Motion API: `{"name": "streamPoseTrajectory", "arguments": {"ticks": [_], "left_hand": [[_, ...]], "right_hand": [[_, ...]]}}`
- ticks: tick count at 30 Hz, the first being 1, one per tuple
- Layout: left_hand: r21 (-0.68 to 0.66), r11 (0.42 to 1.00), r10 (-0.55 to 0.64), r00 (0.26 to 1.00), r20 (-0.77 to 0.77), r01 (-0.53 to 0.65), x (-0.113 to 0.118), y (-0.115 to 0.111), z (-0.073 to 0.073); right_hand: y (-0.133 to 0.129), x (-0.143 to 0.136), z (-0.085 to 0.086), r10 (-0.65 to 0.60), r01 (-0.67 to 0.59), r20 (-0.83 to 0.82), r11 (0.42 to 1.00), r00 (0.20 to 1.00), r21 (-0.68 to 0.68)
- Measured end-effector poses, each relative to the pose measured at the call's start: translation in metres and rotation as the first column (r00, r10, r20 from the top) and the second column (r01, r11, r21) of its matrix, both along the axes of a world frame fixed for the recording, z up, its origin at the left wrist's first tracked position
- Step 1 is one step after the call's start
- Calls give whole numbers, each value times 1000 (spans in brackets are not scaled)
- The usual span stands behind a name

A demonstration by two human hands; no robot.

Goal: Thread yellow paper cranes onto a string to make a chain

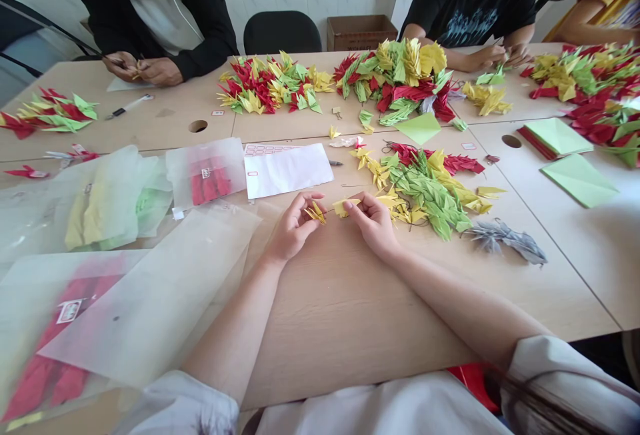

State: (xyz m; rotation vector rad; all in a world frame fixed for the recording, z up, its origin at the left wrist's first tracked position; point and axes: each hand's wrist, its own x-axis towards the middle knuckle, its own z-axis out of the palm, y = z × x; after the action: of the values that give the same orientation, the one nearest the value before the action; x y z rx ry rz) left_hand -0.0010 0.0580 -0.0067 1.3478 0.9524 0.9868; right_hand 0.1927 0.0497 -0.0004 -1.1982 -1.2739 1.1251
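Gripping yellow pieces [316,213] in the left hand [293,231], with thumb and fingers curling narrowly around them. Pinching a yellow slip [345,207] between thumb and fingers of the right hand [375,223]. Holding both items above the counter [325,328], near each other, with a thin strand showing between them. Having a green chain [425,191] to the right of the right hand, a yellow chain [457,185] along its right side and a grey bundle [513,241] farther right. Showing a white sheet [287,171] beyond the left hand, and translucent bags [165,288] at left, some containing red or yellow items. Placing a green stack [560,135] and a green sheet [580,180] at far right. Showing mixed red, yellow and green piles [275,85] at the far side, and seating a person [200,15] at far left, with both hands together over the counter edge.
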Motion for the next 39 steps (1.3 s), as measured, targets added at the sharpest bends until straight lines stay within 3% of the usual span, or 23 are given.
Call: {"name": "streamPoseTrajectory", "arguments": {"ticks": [5,11,17,23,28,31,39], "left_hand": [[-51,998,-34,999,-1,33,-3,2,0],[-2,971,-239,961,-137,241,-4,-1,10],[-176,944,-271,959,78,281,-5,-1,8],[-307,929,-126,957,262,206,-3,1,3],[-121,993,21,996,91,-10,3,1,0],[-38,993,109,993,37,-108,4,3,-2],[-137,986,105,992,68,-95,3,1,4]], "right_hand": [[-3,0,-1,29,-30,30,998,999,49],[-4,-1,1,65,-65,19,997,998,50],[-1,2,-3,47,-47,-12,999,999,13],[0,5,-7,44,-48,-44,996,998,-78],[2,4,-4,36,-76,-272,988,962,-136],[3,5,-5,25,-80,-350,986,936,-143],[2,9,-9,64,-93,-243,989,968,-111]]}}
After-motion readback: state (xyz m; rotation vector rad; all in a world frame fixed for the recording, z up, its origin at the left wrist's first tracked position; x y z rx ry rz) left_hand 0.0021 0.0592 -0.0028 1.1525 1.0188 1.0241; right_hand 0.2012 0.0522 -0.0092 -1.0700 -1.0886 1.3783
